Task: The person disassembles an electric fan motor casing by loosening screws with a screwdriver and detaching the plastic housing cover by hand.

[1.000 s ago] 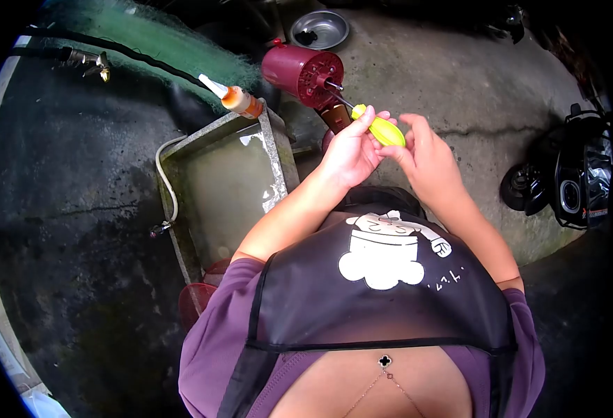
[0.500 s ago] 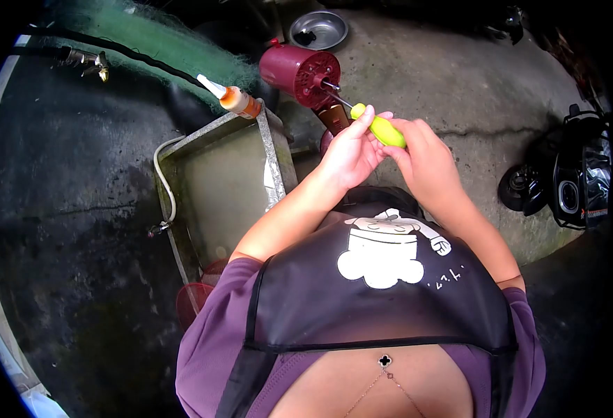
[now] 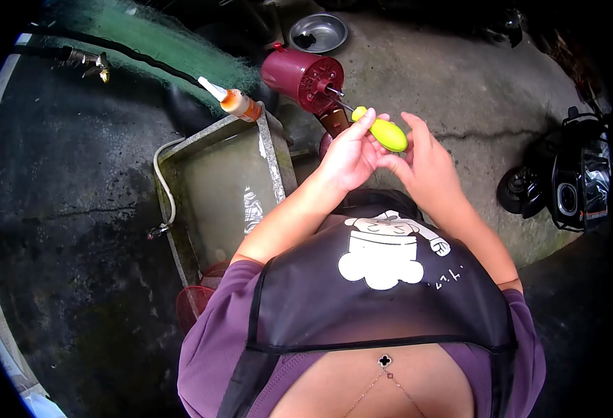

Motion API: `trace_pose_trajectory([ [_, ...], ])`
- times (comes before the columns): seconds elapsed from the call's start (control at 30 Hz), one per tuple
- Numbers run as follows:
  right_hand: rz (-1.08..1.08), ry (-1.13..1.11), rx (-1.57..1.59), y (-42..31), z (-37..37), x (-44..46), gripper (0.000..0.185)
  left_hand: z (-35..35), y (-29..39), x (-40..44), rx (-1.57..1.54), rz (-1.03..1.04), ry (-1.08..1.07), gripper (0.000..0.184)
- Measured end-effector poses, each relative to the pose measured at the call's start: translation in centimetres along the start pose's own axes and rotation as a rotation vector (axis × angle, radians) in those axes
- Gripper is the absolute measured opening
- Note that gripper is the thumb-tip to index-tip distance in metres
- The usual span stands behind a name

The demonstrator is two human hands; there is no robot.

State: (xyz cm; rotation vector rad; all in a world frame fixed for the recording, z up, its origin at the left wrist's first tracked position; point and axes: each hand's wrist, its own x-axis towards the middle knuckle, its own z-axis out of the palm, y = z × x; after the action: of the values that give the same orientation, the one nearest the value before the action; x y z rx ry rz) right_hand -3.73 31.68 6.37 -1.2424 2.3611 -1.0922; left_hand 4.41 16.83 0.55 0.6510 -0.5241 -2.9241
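Note:
A screwdriver with a yellow-green handle (image 3: 389,135) rests in my left hand (image 3: 352,152), with the thumb on the collar of the handle and the fingers behind it. Its metal shaft reaches up and left to the underside of a dark red appliance (image 3: 299,75), which lies on its side. Whether the tip touches a screw cannot be made out. Just right of the handle's end is my right hand (image 3: 430,161), its thumb and fingers apart around the end of the handle and holding nothing.
A stone basin (image 3: 274,157) of cloudy water is on the left, with an orange and white bottle (image 3: 239,104) on its corner. Behind are green netting (image 3: 174,52) and a metal bowl (image 3: 326,33). A black machine (image 3: 572,181) stands at the right.
My right hand was closed round the end of the screwdriver handle half a second ago; its fingers have since spread off it. The left hand has stayed nearly in place.

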Motion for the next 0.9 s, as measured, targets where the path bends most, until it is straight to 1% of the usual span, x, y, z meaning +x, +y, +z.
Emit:
trace_pose_trajectory([
  [0.03, 0.000, -0.002, 0.000, 0.3, 0.2, -0.1, 0.042, -0.1, -0.3, 0.1, -0.002, 0.000, 0.001, 0.032],
  [0.1, -0.157, 0.038, -0.032, 1.3, 0.7, 0.1, 0.044, -0.1, -0.8, 0.5, -0.007, 0.034, 0.032, 0.032],
  [0.13, -0.159, 0.038, -0.032, 1.5, 0.6, 0.3, 0.044, -0.4, -0.7, 0.7, -0.007, 0.036, 0.031, 0.032],
  [0.2, -0.384, 0.056, -0.149, 1.7, 0.3, 0.4, 0.042, -1.0, -0.7, 0.6, 0.015, -0.019, -0.071, 0.032],
  [0.23, -0.383, 0.055, -0.149, 1.2, 0.0, 0.3, 0.042, -1.0, -0.6, 0.5, 0.013, -0.021, -0.070, 0.032],
  [0.3, -0.195, 0.092, 0.067, -0.4, -0.3, 0.3, 0.039, -0.6, 0.0, 0.4, 0.013, -0.037, -0.106, 0.033],
  [0.33, -0.196, 0.091, 0.067, -0.1, -0.2, 0.5, 0.039, -0.7, 0.0, 0.5, 0.012, -0.035, -0.106, 0.033],
  [0.4, 0.089, -0.169, 0.036, 1.0, -0.3, 0.6, 0.043, -0.9, -0.7, 0.8, 0.022, 0.036, 0.003, 0.031],
  [0.43, 0.088, -0.168, 0.037, 1.1, -0.3, 0.4, 0.043, -0.9, -0.9, 0.9, 0.023, 0.036, 0.003, 0.031],
  [0.5, -0.246, 0.006, -0.036, 1.1, -0.2, 0.1, 0.043, -0.6, -1.0, 0.8, -0.012, 0.002, -0.003, 0.030],
  [0.63, -0.210, 0.059, 0.041, 0.2, -0.2, 0.4, 0.043, 0.4, -0.3, 0.4, -0.001, 0.052, 0.013, 0.028],
  [0.7, 0.115, -0.161, 0.050, 0.4, -0.3, 0.5, 0.042, -0.9, -0.5, 0.8, 0.000, 0.021, -0.020, 0.029],
  [0.73, 0.115, -0.159, 0.051, 0.6, -0.3, 0.4, 0.042, -1.2, -0.9, 1.0, 0.002, 0.021, -0.020, 0.029],
  [0.8, -0.185, -0.022, -0.065, 0.9, -0.2, 0.1, 0.043, -0.9, -1.1, 1.1, -0.017, -0.003, -0.018, 0.029],
  [0.83, -0.184, -0.021, -0.065, 0.8, -0.2, 0.0, 0.043, -0.8, -1.1, 1.0, -0.016, -0.004, -0.018, 0.029],
  [0.9, -0.170, 0.010, 0.062, 0.1, -0.5, 0.2, 0.042, 0.3, -0.4, 0.4, -0.011, 0.010, -0.023, 0.029],
])
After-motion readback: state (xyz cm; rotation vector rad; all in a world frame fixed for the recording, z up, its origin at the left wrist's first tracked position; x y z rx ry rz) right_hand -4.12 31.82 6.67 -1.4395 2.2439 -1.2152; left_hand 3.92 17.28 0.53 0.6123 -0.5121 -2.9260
